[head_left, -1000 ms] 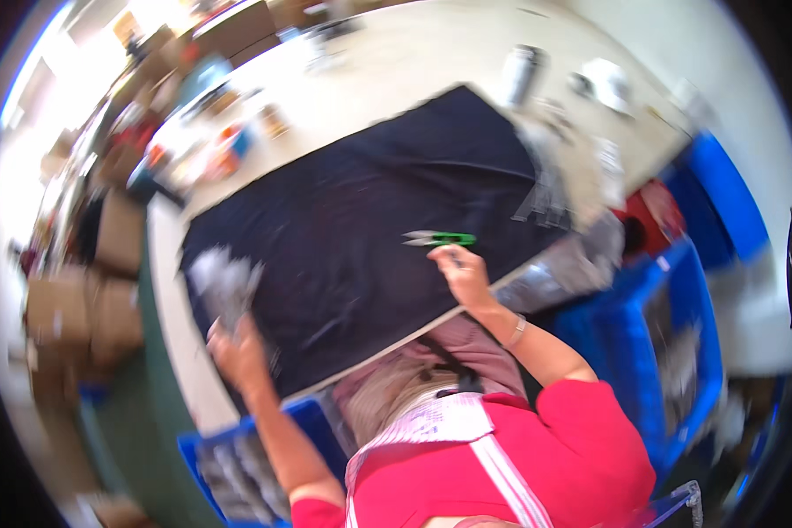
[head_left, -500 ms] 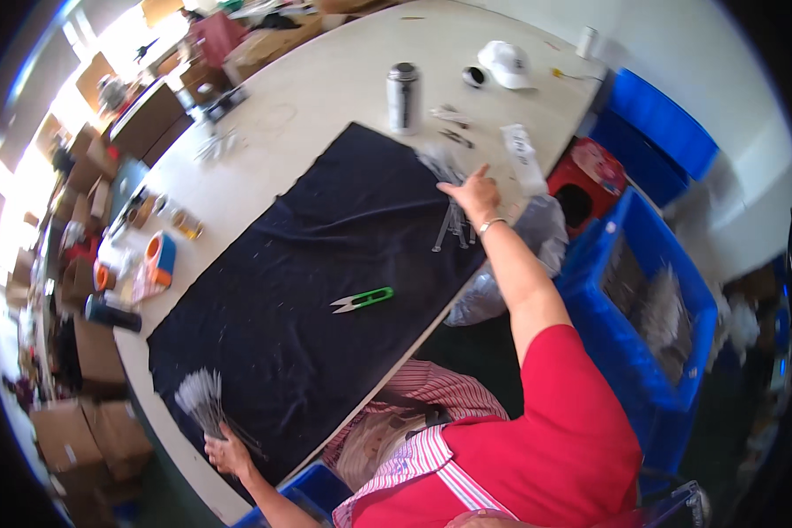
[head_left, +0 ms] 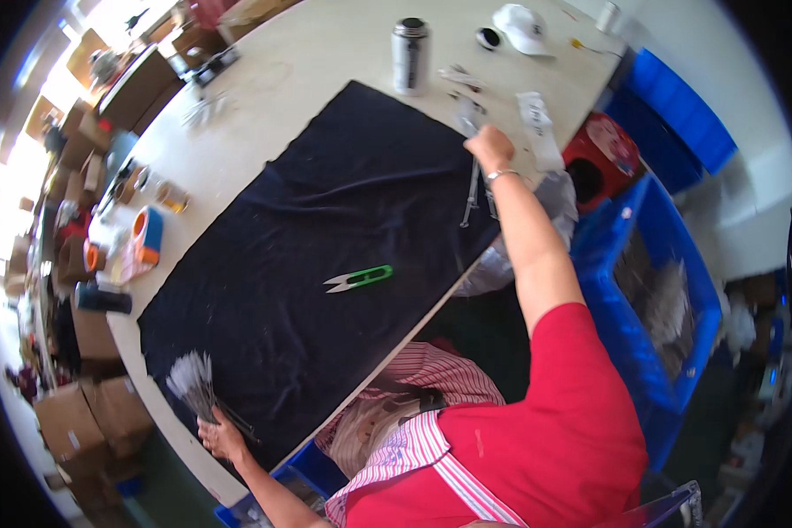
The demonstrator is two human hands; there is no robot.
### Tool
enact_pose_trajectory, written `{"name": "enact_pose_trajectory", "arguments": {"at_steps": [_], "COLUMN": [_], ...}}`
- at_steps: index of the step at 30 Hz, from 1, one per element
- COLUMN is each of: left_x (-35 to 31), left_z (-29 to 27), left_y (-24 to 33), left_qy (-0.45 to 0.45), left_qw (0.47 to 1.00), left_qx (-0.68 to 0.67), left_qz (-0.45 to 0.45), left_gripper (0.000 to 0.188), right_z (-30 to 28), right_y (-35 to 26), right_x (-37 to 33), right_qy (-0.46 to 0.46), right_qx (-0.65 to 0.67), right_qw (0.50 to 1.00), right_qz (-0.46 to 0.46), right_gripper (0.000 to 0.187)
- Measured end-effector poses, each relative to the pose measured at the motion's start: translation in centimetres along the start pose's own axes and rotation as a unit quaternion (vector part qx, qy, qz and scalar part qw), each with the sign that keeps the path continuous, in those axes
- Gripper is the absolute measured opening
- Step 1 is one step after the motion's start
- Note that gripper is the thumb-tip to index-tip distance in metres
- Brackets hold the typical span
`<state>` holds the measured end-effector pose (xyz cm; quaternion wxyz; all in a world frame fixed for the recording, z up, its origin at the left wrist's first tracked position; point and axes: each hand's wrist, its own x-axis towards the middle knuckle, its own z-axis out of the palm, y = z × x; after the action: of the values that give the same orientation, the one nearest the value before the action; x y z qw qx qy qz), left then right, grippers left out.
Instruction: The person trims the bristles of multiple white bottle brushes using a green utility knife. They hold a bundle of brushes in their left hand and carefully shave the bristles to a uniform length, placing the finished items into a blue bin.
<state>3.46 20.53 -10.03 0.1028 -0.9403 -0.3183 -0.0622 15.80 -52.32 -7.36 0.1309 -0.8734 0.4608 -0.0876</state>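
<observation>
At the near left of a dark navy cloth (head_left: 264, 264), my left hand (head_left: 223, 436) is closed around a bundle of thin grey strips (head_left: 194, 380), their pale ends fanned out. My right arm reaches to the cloth's far right edge. There my right hand (head_left: 491, 150) is closed on other thin strips (head_left: 471, 198), which stick out above and below the fist; the fingers hide how many it grips. Between the hands, green-handled thread snips (head_left: 358, 279) lie on the cloth, blades pointing left.
A steel flask (head_left: 411, 57), a white cap (head_left: 524, 29) and a white packet (head_left: 539, 128) stand or lie at the table's far side. An orange-and-blue tape dispenser (head_left: 147, 235) and a dark bottle (head_left: 103, 297) are at the left edge. Blue bins (head_left: 620, 251) flank the right side.
My right hand, spread over the strips before, has closed on them. My left hand keeps its bundle. The whole view has shifted, so the table sits higher.
</observation>
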Motion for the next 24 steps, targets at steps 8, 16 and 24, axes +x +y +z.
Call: {"name": "enact_pose_trajectory", "arguments": {"at_steps": [8, 16, 24], "left_x": [0.8, 0.8, 0.7], "left_z": [0.3, 0.6, 0.7], "left_y": [0.2, -0.1, 0.1], "left_qy": [-0.019, -0.028, -0.025], "left_qw": [1.0, 0.999, 0.999], "left_qx": [0.007, 0.017, 0.022], "left_qz": [0.0, -0.012, -0.018], "left_gripper": [0.078, 0.079, 0.078], "right_z": [-0.9, -2.2, -0.7], "right_y": [0.1, 0.7, 2.6], "right_x": [0.7, 1.8, 3.4], "right_qy": [-0.017, -0.025, 0.03], "right_qx": [0.069, 0.085, 0.094], "right_qw": [0.995, 0.991, 0.976], "right_qz": [0.067, 0.099, 0.192], "right_gripper": [0.029, 0.027, 0.017]}}
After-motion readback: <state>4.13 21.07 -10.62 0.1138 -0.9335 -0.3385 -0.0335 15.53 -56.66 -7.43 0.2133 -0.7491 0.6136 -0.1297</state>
